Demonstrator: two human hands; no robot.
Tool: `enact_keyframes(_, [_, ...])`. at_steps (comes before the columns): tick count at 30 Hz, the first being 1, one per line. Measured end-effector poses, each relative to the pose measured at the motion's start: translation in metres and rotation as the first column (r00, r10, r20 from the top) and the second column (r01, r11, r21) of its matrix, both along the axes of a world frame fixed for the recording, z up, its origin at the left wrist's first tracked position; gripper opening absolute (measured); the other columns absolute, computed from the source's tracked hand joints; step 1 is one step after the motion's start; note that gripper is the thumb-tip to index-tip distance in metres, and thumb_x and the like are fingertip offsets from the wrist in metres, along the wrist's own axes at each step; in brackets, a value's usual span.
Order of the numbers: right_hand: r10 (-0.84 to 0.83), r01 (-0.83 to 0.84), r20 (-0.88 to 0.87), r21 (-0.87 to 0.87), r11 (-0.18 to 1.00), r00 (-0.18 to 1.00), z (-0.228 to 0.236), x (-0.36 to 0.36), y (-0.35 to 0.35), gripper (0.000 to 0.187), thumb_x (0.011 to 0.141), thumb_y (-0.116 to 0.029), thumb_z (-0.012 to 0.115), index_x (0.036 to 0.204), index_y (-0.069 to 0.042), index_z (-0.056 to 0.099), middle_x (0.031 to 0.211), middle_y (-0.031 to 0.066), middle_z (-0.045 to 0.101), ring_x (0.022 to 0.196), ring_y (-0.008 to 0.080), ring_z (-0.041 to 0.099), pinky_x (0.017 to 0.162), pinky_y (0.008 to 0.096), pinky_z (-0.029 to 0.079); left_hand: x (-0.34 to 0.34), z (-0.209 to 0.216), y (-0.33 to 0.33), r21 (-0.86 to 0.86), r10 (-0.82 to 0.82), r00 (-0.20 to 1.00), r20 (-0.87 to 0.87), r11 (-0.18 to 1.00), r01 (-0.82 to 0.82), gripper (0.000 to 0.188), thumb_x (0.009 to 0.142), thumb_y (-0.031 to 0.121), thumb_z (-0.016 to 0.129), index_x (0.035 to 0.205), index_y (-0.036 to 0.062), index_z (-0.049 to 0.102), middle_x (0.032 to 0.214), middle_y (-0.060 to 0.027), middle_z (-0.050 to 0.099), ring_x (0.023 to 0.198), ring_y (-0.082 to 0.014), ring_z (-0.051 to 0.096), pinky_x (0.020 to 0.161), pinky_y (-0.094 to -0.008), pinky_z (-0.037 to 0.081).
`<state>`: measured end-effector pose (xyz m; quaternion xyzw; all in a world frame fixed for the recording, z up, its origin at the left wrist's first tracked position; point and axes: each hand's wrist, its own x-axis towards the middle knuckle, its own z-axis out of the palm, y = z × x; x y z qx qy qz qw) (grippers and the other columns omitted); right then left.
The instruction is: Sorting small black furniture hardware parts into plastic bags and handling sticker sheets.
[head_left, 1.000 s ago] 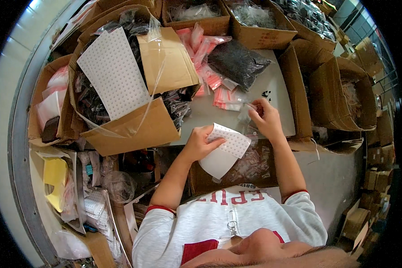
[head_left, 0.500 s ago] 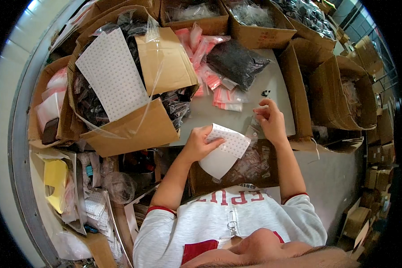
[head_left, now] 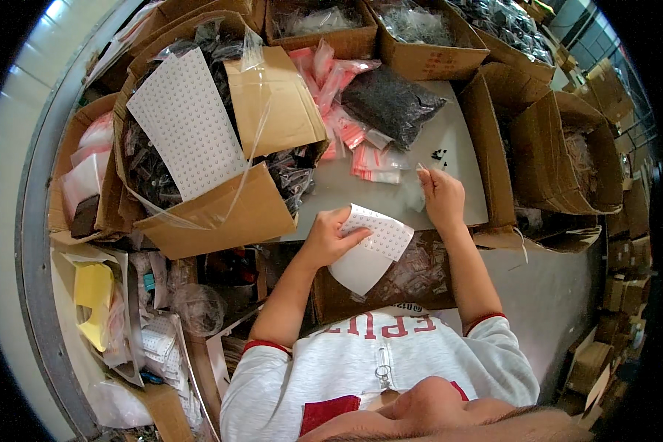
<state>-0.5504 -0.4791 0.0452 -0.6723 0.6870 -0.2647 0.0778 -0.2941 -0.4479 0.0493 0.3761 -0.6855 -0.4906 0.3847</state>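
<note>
My left hand (head_left: pixel 333 237) is closed on a folded white sticker sheet (head_left: pixel 376 234) with rows of small printed marks, its plain backing curling downward. To the right of it, my right hand (head_left: pixel 443 197) pinches a small clear plastic bag (head_left: pixel 414 196) over the table; its outline is faint and its contents cannot be made out. Just beyond those fingertips lie several tiny black pieces (head_left: pixel 440 156). Beneath both hands, an open carton (head_left: pixel 449 300) holds many small clear packets (head_left: pixel 418 271).
Red-striped zip bags (head_left: pixel 378 163) and a bulging bag of black pieces (head_left: pixel 392 104) lie on the pale table (head_left: pixel 460 132). A large carton (head_left: pixel 221 210) at left holds more sticker sheets (head_left: pixel 188 125). Other cartons (head_left: pixel 486 136) line the right and back.
My right hand's fingers have closed together, and the small clear bag has shifted up from beside the sticker sheet. My left hand and the sheet stay in place.
</note>
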Motion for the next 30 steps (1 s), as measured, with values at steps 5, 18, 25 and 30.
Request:
enact_keyframes(5, [0.088, -0.04, 0.131, -0.332, 0.943, 0.987, 0.003, 0.002, 0.002, 0.02, 0.092, -0.02, 0.065, 0.093, -0.001, 0.068, 0.084, 0.0151, 0.065, 0.076, 0.0315, 0.064, 0.068, 0.0373, 0.051, 0.0, -0.002, -0.001, -0.005, -0.003, 1.0, -0.013, 1.0, 0.003, 0.02, 0.08, 0.005, 0.074, 0.093, -0.0068, 0.064, 0.083, -0.0178, 0.07, 0.074, -0.0156, 0.067, 0.064, -0.0319, 0.052])
enact_keyframes(18, [0.129, -0.112, 0.099, -0.16, 0.981, 0.987, 0.022, 0.004, 0.036, 0.025, 0.078, -0.007, 0.073, 0.102, -0.007, 0.066, 0.103, 0.0137, 0.063, 0.102, 0.0337, 0.057, 0.089, 0.0411, 0.046, 0.001, -0.007, -0.002, -0.029, 0.006, 1.0, -0.01, 1.0, -0.006, 0.022, 0.079, 0.008, 0.075, 0.092, -0.0044, 0.063, 0.082, -0.0189, 0.069, 0.073, -0.0225, 0.069, 0.065, -0.0335, 0.051])
enact_keyframes(25, [0.435, -0.524, 0.52, 0.029, 0.851, 0.735, 0.049, 0.056, 0.041, 0.02, 0.084, -0.011, 0.068, 0.102, -0.003, 0.063, 0.098, 0.0163, 0.062, 0.093, 0.0367, 0.061, 0.081, 0.0405, 0.05, 0.001, -0.002, -0.002, -0.088, -0.025, 0.998, 0.066, 0.996, 0.031, 0.026, 0.076, 0.014, 0.078, 0.088, -0.0003, 0.061, 0.078, -0.0179, 0.065, 0.07, -0.0316, 0.065, 0.064, -0.0361, 0.049])
enact_keyframes(30, [0.444, -0.517, 0.49, 0.016, 0.856, 0.75, 0.044, 0.061, 0.04, 0.016, 0.083, -0.012, 0.069, 0.094, -0.003, 0.061, 0.093, 0.0167, 0.06, 0.085, 0.038, 0.06, 0.073, 0.0426, 0.049, 0.005, -0.014, -0.004, -0.167, -0.027, 0.988, 0.151, 0.985, 0.053, 0.026, 0.077, 0.019, 0.08, 0.089, 0.0026, 0.064, 0.076, -0.0131, 0.066, 0.067, -0.0204, 0.063, 0.06, -0.0344, 0.048])
